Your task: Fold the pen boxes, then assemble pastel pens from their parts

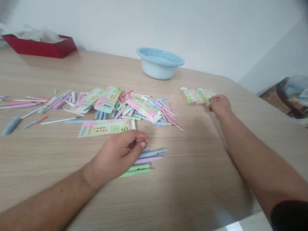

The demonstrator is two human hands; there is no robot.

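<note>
We count two hands, both bare. Left hand [117, 154]: fingers curled in, thumb tip close to the index finger, only a small gap; we can't tell whether it has hold of anything. It's over the left ends of a small row of pens [150, 159], five ends visible: two blue, one purple, two green, lying on the table [192, 186] at the near side.

Right hand [220, 106] is reached out to the right, fingers bent and close together at the near right corner of one of two patterned packs [192, 96], which sit side by side; blurred, so we can't tell if it grips.

Four printed cartons [106, 127] in pink, green and yellow: three on or against the pile, one just nearer, beyond the left hand. The pile is loose pen parts [119, 114], too many overlapping to count; pink, purple, blue, green and white, plus thin white sticks, strewn out to the left edge.

Back of the table: one blue basin [160, 67], one red tray [43, 48] at far left with clear plastic [39, 34] in it. One black sleeve [290, 213] on the right arm.
</note>
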